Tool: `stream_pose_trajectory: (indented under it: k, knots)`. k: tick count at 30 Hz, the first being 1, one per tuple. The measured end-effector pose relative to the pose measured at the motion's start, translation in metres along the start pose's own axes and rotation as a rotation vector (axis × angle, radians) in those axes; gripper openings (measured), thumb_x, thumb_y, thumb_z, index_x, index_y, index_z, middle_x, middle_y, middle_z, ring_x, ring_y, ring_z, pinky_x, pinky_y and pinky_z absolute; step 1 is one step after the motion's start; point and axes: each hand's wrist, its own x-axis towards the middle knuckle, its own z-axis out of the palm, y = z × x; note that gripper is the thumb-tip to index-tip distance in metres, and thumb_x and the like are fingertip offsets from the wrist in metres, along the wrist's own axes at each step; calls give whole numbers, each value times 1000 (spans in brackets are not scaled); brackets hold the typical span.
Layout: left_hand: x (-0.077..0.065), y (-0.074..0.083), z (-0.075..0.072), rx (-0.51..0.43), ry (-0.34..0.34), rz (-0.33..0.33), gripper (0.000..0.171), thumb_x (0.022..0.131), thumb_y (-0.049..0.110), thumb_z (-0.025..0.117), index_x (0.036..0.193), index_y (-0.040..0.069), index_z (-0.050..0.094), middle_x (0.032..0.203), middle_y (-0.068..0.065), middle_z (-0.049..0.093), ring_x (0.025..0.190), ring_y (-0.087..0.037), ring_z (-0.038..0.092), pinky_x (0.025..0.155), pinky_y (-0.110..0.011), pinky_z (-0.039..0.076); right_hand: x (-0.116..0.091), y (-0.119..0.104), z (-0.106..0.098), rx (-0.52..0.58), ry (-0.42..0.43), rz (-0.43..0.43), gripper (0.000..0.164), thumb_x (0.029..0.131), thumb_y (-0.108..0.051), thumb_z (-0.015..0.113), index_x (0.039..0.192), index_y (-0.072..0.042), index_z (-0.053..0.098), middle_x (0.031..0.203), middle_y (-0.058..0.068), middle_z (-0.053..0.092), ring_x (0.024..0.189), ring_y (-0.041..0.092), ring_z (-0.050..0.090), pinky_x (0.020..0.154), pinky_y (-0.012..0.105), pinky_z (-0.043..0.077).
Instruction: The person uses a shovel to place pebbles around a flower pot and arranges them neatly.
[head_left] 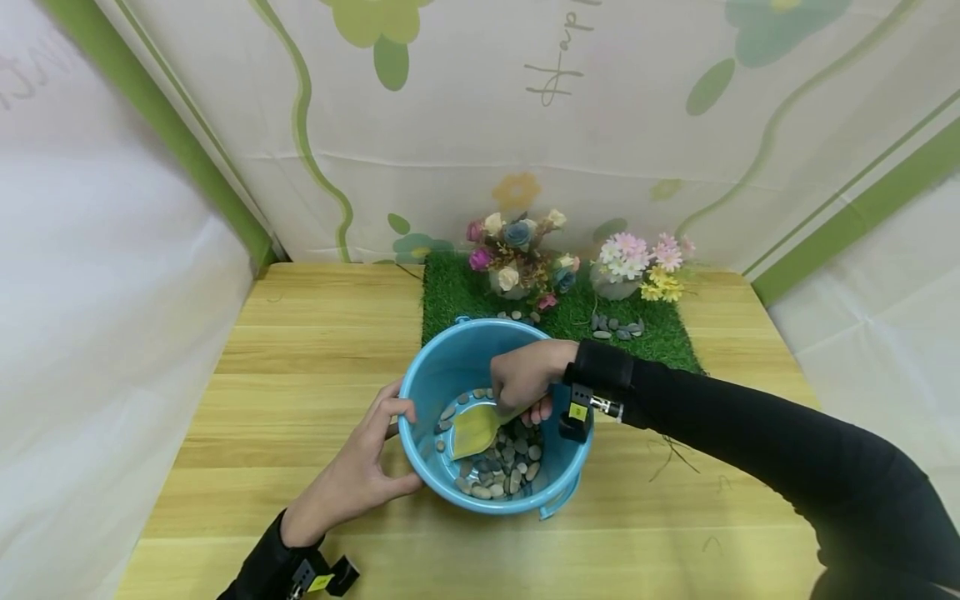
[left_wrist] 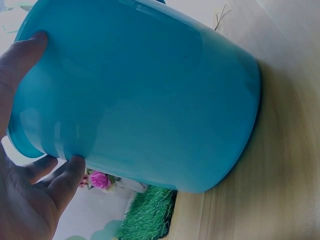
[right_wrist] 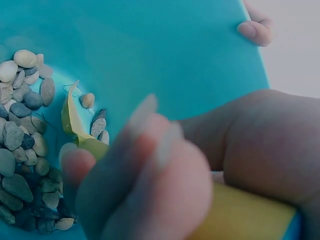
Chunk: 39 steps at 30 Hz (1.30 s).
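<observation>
A blue bucket (head_left: 424, 377) stands on the wooden table, tilted slightly, with many grey and tan pebbles (head_left: 517, 462) on its bottom. My left hand (head_left: 367, 462) holds the bucket's left side, with fingers hooked over the rim and the thumb against the outer wall; in the left wrist view, the fingers (left_wrist: 67, 180) touch the wall. Inside the bucket, my right hand (head_left: 521, 379) grips the handle of a yellow toy shovel (head_left: 474, 432). Its blade rests among the pebbles, and no stones show on it. In the right wrist view, curled fingers hide part of the handle (right_wrist: 245, 215).
Behind the bucket lies a green turf mat (head_left: 457, 287) bearing two flower arrangements, one mixed (head_left: 517, 250) and one pink and yellow (head_left: 637, 262). A few pebbles (head_left: 618, 327) lie on the mat. Dry twigs (head_left: 671, 454) are on the table at right. Patterned cloth (head_left: 480, 125) hangs behind.
</observation>
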Motion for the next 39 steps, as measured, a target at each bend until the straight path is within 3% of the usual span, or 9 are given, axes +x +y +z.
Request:
stream_pose_trajectory:
  k: [7,12,23,39]
  knots:
    - [0,0,0,-2,-4,-11,62,79,8,87,118,12,39,156,-17,28,135,-43,39,94,-54,54,2,0,-2,22,14,16,39,105,-12,55,68,-8,67,59,4,60,47,10,55,45,22,48]
    - [0,0,0,-7,-6,-7,61,80,9,87,118,12,39,155,-20,29,135,-47,39,93,-54,55,3,0,-2,19,9,-9,38,105,-11,55,68,-9,66,60,4,60,47,10,53,46,22,47]
    - [1,0,0,-2,-1,0,62,79,10,87,118,13,39,156,-19,28,135,-47,39,93,-53,54,5,3,-1,-3,-19,-74,50,105,-8,53,56,-16,44,57,3,57,46,10,47,45,21,40]
    - [1,-2,-1,-10,-7,7,61,80,11,87,118,12,38,155,-21,28,133,-47,41,93,-54,54,4,4,-4,7,-18,-80,51,105,-8,54,56,-16,41,56,2,55,46,9,47,45,20,40]
